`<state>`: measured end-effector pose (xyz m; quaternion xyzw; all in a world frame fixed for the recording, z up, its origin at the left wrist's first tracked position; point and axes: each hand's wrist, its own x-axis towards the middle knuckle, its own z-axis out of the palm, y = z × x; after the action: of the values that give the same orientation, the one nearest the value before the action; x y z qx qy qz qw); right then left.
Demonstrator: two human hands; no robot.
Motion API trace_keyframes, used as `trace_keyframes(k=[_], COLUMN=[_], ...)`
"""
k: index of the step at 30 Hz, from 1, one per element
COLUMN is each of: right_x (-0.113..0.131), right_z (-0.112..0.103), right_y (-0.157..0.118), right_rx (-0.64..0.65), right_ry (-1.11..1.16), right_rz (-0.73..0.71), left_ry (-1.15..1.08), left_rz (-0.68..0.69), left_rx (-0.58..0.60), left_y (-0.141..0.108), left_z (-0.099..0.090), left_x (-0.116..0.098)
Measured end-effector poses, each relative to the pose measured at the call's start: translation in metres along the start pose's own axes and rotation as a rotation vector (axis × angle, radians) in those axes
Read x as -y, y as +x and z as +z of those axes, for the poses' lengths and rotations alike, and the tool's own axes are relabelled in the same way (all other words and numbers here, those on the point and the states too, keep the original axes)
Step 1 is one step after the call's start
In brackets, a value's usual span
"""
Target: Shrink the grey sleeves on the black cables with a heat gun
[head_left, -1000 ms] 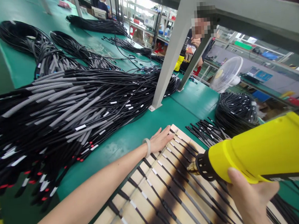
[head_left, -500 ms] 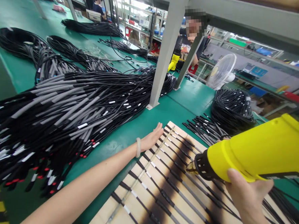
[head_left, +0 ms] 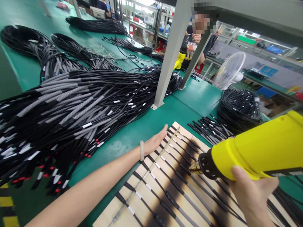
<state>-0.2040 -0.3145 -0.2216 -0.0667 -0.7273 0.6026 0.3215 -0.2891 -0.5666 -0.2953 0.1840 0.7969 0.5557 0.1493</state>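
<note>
My right hand (head_left: pixel 251 193) is closed around a yellow heat gun (head_left: pixel 266 147), its metal nozzle (head_left: pixel 195 167) pointing left over the black cables (head_left: pixel 182 178). These lie side by side across a pale wooden board (head_left: pixel 107 225) that has dark scorched bands. White labels and grey sleeves show on the cables, and a thin metal rod (head_left: pixel 136 193) runs across them near their ends. With fingers stretched out, my left hand (head_left: pixel 155 141) rests along the board's far left edge by the cable ends. Whether it touches them I cannot tell.
A large heap of black cables (head_left: pixel 71 108) with grey sleeves covers the left of the green table (head_left: pixel 196 97). Metal posts (head_left: pixel 173 47) stand behind the board. More cable coils (head_left: pixel 238 104) lie at right, near a white fan (head_left: pixel 229 69). A person (head_left: pixel 192 42) stands beyond.
The whole view has shifted slightly, so things sit a little further right. Both hands keep their places at the board; the heat gun nozzle stays over about the same cables.
</note>
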Motion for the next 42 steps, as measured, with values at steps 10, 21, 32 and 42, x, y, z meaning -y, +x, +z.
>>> trace_keyframes(k=[10, 21, 32, 42], right_x=[0.005, -0.006, -0.006, -0.001], right_z=[0.018, 0.033, 0.036, 0.030], right_y=[0.006, 0.028, 0.028, 0.014], right_rx=[-0.061, -0.019, -0.023, -0.025], right_ry=[0.156, 0.192, 0.213, 0.122], right_rz=[0.098, 0.042, 0.047, 0.073], left_ry=[-0.033, -0.052, -0.120, -0.113], left_rz=[0.005, 0.023, 0.019, 0.006], left_rx=[0.008, 0.001, -0.007, -0.006], left_y=[-0.001, 0.000, 0.002, 0.001], left_z=[-0.001, -0.002, 0.000, 0.000], left_x=[-0.002, 0.001, 0.008, 0.008])
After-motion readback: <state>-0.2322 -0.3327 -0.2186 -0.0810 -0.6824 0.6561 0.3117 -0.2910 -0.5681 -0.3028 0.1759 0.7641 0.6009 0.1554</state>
